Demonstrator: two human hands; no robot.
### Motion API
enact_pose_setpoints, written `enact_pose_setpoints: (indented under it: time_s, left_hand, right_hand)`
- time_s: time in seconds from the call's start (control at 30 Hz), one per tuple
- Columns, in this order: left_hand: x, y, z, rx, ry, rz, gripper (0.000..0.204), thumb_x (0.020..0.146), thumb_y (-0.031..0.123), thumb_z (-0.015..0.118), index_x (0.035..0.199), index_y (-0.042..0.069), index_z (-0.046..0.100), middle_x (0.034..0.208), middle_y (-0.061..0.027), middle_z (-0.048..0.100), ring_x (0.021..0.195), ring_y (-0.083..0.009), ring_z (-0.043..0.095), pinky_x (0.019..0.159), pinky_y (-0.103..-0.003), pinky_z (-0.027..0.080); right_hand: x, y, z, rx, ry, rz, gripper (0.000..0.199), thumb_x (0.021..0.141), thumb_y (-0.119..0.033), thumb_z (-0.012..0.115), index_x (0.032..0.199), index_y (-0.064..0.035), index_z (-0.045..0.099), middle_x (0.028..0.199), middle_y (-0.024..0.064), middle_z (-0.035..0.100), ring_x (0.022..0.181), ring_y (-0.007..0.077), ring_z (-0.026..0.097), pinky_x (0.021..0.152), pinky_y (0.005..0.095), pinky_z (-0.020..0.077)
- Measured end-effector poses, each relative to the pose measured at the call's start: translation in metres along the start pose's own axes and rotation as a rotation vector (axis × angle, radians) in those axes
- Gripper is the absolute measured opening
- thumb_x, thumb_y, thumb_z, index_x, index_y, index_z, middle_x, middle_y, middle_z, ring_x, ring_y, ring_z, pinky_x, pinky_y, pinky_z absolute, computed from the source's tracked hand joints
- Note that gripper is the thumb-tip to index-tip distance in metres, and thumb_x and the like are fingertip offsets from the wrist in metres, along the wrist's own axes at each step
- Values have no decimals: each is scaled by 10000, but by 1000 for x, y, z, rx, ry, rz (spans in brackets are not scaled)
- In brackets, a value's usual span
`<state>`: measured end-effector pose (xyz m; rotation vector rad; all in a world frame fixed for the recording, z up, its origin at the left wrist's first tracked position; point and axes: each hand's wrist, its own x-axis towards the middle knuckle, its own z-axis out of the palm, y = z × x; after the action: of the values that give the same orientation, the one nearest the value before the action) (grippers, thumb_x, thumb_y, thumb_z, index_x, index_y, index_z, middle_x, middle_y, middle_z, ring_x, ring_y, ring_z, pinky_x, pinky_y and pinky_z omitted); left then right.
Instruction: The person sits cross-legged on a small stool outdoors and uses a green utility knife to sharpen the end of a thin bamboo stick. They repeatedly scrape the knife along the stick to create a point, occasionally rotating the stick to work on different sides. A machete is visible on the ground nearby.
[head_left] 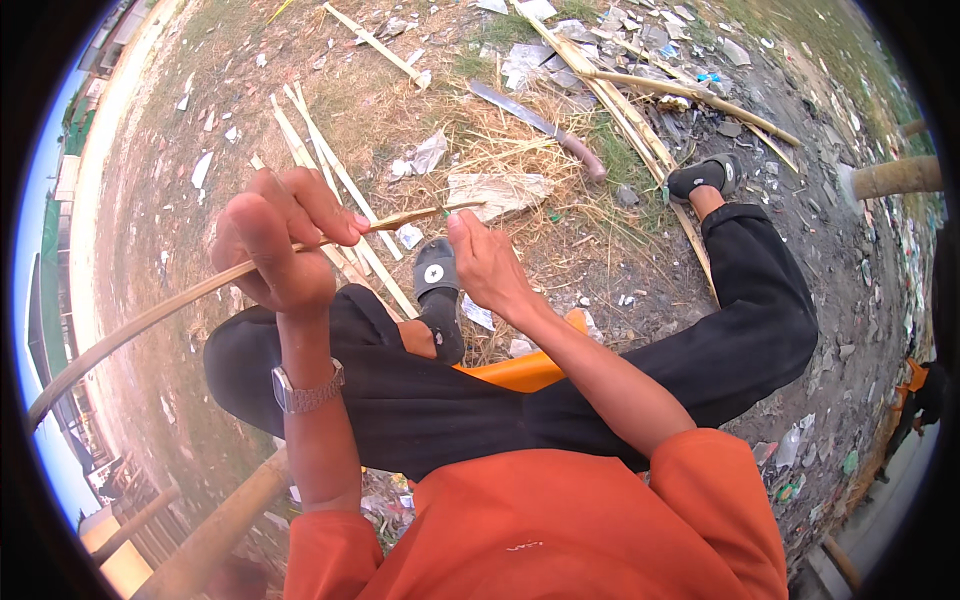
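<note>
Littered ground [620,260] lies below. I find the left hand [285,235] closed around a thin stick [170,309], which slants up rightward to the right hand [487,262], nearer its tip; whether that hand grips it, I cannot tell

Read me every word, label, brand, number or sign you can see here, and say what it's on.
No text is legible.
Orange-red shirt: pale marking, too small to read.
Left sandal: round white badge, dark emblem, no readable letters.
Wristwatch: face angled away, nothing readable.
Scattered litter: too small to read.
Wooden strip: no writing visible.
</note>
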<state>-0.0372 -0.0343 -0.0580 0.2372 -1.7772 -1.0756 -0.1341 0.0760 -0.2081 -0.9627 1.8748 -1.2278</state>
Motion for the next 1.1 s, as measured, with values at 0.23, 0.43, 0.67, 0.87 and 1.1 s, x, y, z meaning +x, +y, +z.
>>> enact_pose_setpoints:
  time_s: [0.23, 0.43, 0.67, 0.87, 1.1]
  left_hand:
    - [1, -2, 11, -2, 244, -21, 518, 999, 270, 324, 521, 72, 327, 379, -86, 359, 293, -136, 343, 305, -245, 321]
    - [1, -2, 13, -32, 270, -68, 495, 995, 274, 319, 536, 91, 314, 374, -60, 320, 293, -119, 301, 321, -241, 315]
    - [5, -3, 16, -30, 310, -51, 490, 989, 281, 324, 535, 95, 311, 374, -60, 317, 292, -124, 300, 320, -241, 305]
    - [1, -4, 16, -45, 306, -67, 487, 985, 273, 323, 532, 94, 308, 375, -66, 317, 290, -126, 299, 313, -248, 311]
    - [5, -3, 17, -44, 344, -48, 492, 984, 286, 331, 532, 90, 315, 374, -64, 324, 293, -124, 287, 317, -244, 298]
  right_hand:
    - [-16, -21, -3, -157, 27, -24, 335, 1002, -330, 333, 948, -35, 482, 629, 262, 568, 644, 475, 570, 609, 562, 431]
    - [-13, -14, 0, -254, -20, 52, 351, 999, -337, 328, 951, -31, 492, 683, 266, 600, 671, 476, 593, 642, 556, 460]
    - [-4, 60, 2, -401, -4, 223, 382, 998, -358, 311, 981, -40, 523, 685, 266, 605, 681, 471, 593, 657, 562, 441]
    - [-12, -15, 7, -160, 6, 41, 401, 1003, -372, 291, 983, -39, 514, 686, 276, 599, 690, 485, 588, 664, 566, 444]
    - [0, 62, 13, -306, 51, 154, 371, 1006, -373, 284, 932, -55, 461, 632, 261, 572, 631, 481, 570, 631, 579, 426]
